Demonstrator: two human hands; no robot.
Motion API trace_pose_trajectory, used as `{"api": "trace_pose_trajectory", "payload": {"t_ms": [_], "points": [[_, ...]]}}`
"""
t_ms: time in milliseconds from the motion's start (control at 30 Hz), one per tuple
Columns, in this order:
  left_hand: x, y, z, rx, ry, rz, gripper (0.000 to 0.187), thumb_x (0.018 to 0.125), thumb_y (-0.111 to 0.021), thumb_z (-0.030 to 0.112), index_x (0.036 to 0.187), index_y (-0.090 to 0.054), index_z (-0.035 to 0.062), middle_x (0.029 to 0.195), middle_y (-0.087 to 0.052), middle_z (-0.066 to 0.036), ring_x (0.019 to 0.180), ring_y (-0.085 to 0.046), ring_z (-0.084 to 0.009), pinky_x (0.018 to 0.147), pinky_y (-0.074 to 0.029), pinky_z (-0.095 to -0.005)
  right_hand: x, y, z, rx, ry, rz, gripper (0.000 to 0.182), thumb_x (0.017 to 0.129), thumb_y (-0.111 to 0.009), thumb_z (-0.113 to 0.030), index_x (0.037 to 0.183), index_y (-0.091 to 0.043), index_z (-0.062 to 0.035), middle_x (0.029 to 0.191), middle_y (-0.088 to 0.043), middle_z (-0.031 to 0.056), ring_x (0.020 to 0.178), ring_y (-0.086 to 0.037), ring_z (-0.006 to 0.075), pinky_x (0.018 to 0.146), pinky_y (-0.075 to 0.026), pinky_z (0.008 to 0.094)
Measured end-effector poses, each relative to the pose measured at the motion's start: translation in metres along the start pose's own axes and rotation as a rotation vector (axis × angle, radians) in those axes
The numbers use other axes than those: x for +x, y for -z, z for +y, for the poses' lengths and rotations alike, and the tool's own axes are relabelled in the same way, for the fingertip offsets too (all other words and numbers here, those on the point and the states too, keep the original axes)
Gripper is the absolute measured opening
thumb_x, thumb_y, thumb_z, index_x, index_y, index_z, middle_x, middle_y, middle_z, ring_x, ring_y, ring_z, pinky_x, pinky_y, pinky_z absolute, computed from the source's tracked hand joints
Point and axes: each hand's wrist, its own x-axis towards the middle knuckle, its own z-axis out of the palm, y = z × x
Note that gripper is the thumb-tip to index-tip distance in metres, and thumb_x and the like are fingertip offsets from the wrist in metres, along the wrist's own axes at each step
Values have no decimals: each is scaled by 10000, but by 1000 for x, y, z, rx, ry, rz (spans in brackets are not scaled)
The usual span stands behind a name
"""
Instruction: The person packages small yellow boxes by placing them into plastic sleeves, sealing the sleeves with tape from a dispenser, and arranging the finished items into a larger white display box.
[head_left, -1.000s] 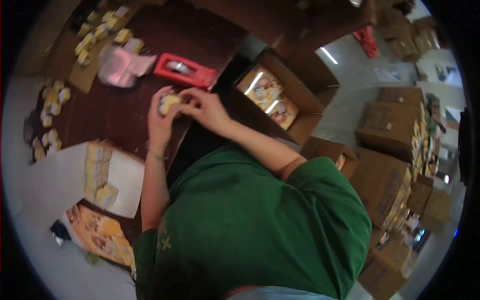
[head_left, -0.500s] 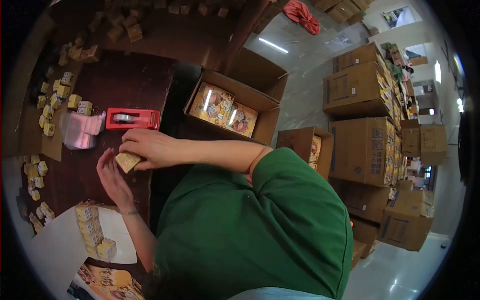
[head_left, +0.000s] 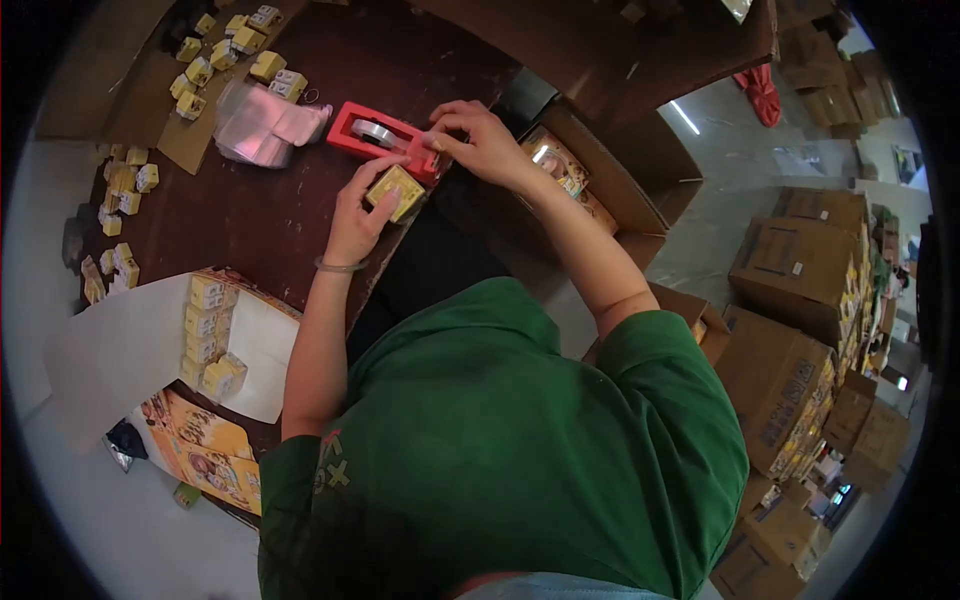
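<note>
A small yellow box (head_left: 396, 193) is held in my left hand (head_left: 362, 212), between the thumb and fingers, near the table's edge. Just above it lies a red tape dispenser (head_left: 345, 133) with a roll of clear tape (head_left: 374, 132) in it. My right hand (head_left: 474, 143) is at the dispenser's right end, thumb and forefinger pinched together; any tape between them is too small to make out. Left of the dispenser is a pile of clear plastic bags (head_left: 262, 125).
Small yellow boxes (head_left: 196, 72) stand at the upper left and left. More boxes (head_left: 205, 320) are stacked on a white sheet (head_left: 262, 360). An open carton (head_left: 640, 190) stands right of the table. Large cartons (head_left: 785, 262) are piled at the far right.
My right hand has let go of the yellow box and moved to the dispenser's end. My left hand now holds the box close by the dispenser. The view has turned.
</note>
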Motion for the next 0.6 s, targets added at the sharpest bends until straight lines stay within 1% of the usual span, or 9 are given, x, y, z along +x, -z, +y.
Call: {"api": "trace_pose_trajectory", "payload": {"t_ms": [67,167,200,300,333,433,533,567,600], "points": [[-1,0,1,15,12,10,386,874,-588,128,1246,-591,24,1172,-631,-112,1073,-596,-190,960,-445,-316,3,6,-10,-73,13,-43,227,875,-684,-289,918,-734,-73,1102,-644,99,1027,-549,302,907,-446,377],[-3,-1,5,16,27,16,392,871,-594,136,1248,-592,31,1173,-627,-118,1060,-601,-198,958,-446,-318,8,6,-11,213,-72,-150,208,857,-699,-278,904,-738,-79,1127,-632,105,1063,-530,306,923,-436,377],[-3,-2,5,15,35,20,394,871,-595,142,1250,-593,36,1168,-626,-121,1055,-603,-201,956,-447,-319,5,5,-14,81,-16,-86,175,843,-711,-230,886,-727,-61,1151,-617,108,1078,-526,295,916,-439,372],[-3,-1,6,43,46,22,399,870,-597,156,1256,-594,55,1147,-627,-128,1044,-607,-209,952,-450,-324,-12,9,-43,13,14,78,161,830,-726,-202,874,-713,-47,1198,-594,109,1088,-522,289,914,-437,373],[-4,-1,5,57,46,24,401,870,-598,160,1259,-594,61,1138,-628,-129,1042,-608,-212,951,-451,-325,-20,10,-47,-23,5,149,165,855,-728,-187,879,-693,-28,1065,-637,88,952,-585,217,824,-481,335],[-4,-3,3,63,15,45,398,869,-604,169,1255,-599,73,1109,-625,-130,1027,-611,-216,941,-453,-327,-37,8,-31,489,-576,-66,156,905,-699,-175,898,-683,-20,883,-647,38,772,-595,127,702,-500,276],[-4,-1,0,47,25,23,404,887,-605,190,1266,-584,52,1140,-629,-113,1034,-604,-191,943,-453,-318,-75,-22,15,706,-553,26,131,938,-658,-143,971,-664,-16,841,-640,9,734,-585,84,663,-499,246],[-2,-1,0,-9,11,34,405,899,-597,194,1274,-573,43,1153,-628,-105,1039,-601,-181,945,-453,-315,-76,-27,23,777,-535,48,127,949,-645,-132,995,-657,-15,827,-638,0,721,-581,70,650,-498,236],[-3,-4,-1,-67,8,46,407,911,-590,197,1282,-563,34,1166,-628,-98,1043,-597,-172,947,-453,-312,-79,-25,7,855,-510,71,131,949,-643,-123,1025,-643,-15,856,-639,4,765,-588,68,681,-503,234]]}}
